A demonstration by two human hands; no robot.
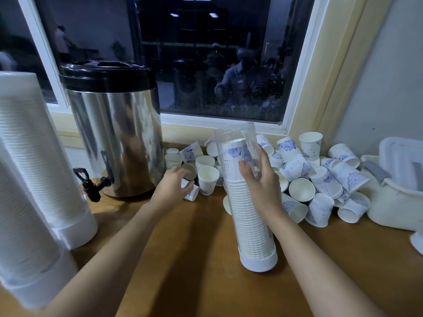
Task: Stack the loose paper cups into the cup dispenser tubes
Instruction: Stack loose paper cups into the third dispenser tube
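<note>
My right hand (261, 186) is wrapped round the clear dispenser tube (249, 225) (nearly full already). My left hand (170, 186) curls over a tipped cup (193, 193) at its fingertips, can't tell if it's actually gripping. The loose cup pile (320, 179) sits just beyond my right hand.

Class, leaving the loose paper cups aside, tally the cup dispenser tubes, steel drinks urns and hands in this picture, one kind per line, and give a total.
Cup dispenser tubes: 3
Steel drinks urns: 1
Hands, left and right: 2
Total: 6
</note>
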